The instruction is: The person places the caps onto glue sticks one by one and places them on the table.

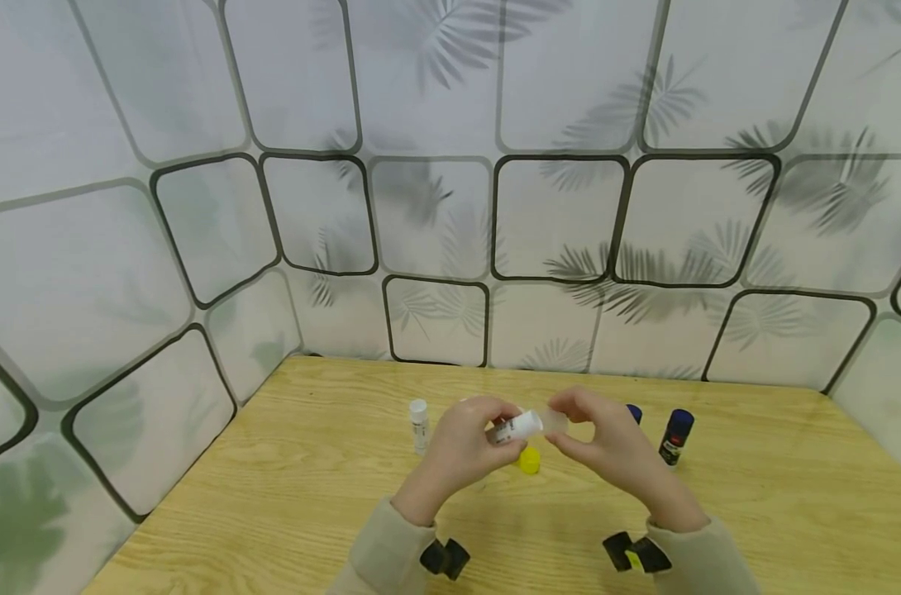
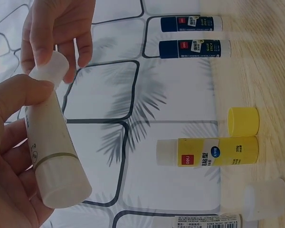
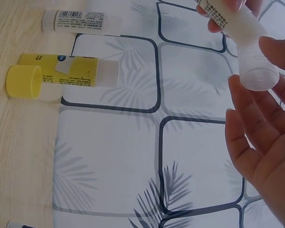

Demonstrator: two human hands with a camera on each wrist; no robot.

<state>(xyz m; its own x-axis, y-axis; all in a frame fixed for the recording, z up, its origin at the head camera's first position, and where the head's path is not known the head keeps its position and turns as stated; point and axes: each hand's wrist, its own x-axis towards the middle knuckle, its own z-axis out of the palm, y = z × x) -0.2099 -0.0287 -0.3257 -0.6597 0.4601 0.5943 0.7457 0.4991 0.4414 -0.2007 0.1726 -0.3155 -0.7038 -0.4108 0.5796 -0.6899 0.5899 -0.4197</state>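
Note:
My left hand grips a white glue stick above the table, its far end tilted toward my right hand. A translucent ribbed cap sits at that end of the tube, pinched between my right thumb and fingers. Behind the hands, a yellow glue stick stands upright with its white top bare. Its yellow cap stands beside it on the table.
Another white glue stick stands to the left, with a loose translucent cap near it. Two navy glue sticks stand at the right, one navy glue stick plainly seen. A patterned curtain surrounds the wooden table.

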